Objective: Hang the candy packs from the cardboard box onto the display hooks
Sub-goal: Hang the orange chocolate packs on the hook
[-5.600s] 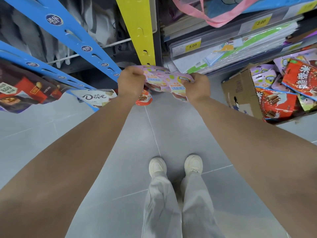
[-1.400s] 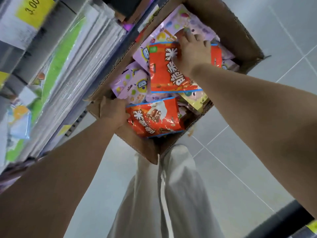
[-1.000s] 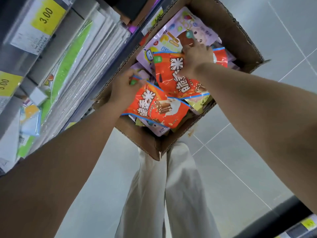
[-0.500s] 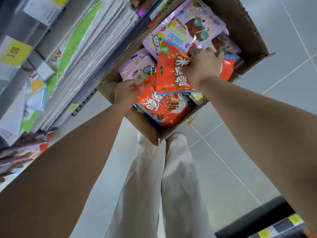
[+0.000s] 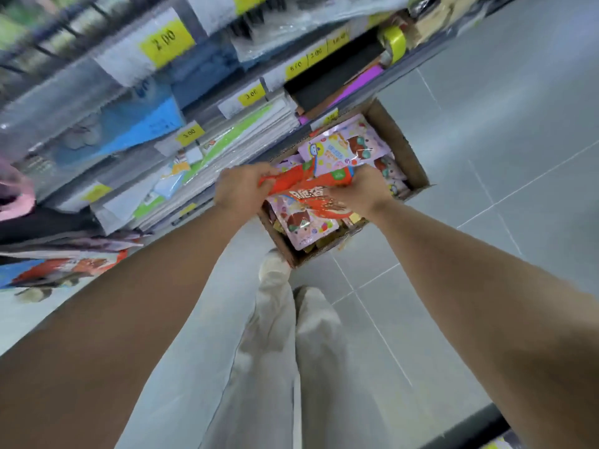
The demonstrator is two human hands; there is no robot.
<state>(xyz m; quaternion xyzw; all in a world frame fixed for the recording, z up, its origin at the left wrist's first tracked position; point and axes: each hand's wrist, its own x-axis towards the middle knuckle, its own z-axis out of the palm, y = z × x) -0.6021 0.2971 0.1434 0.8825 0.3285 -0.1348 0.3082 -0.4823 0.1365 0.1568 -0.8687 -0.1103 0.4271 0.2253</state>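
While both hands are down over the cardboard box (image 5: 403, 147), they hold red candy packs (image 5: 306, 186) btwn them; left hand (image 5: 241, 189) has its fingers curled round the packs' left end; right hand (image 5: 358, 192) grips the right side w/ fingers folded over the front; how many red packs are in the bunch can't be told, as the view is blurred. Bunch sits just above the middle of the box, w/ white lettering on the front pack partly showing.

Box stands top open on the grey tiled floor (image 5: 518, 124), one long side against the foot of the shelves (image 5: 227, 137). Inside, a pink pack (image 5: 340, 147) w/ cartoon print lies toward the far end, against the shelf-side wall; another pink pack (image 5: 303, 226) lies at the near end, partly under the red ones; smaller pink packs (image 5: 390, 171) lie along the aisle-side wall; yellowish bits at the near corner are too small to tell.

Shelves carry flat stationery in clear wrap, w/ yellow price tags (image 5: 165, 40) on the edges; a yellow tape roll (image 5: 393, 43) sits on a shelf toward the far end. At far left, more packs (image 5: 68, 267), red & dark, stick out sideways; what they hang from can't be made out. Person's pale trousers (image 5: 275, 351) and one light shoe (image 5: 274, 262) are below the arms; shoe is just beside the box's near corner.
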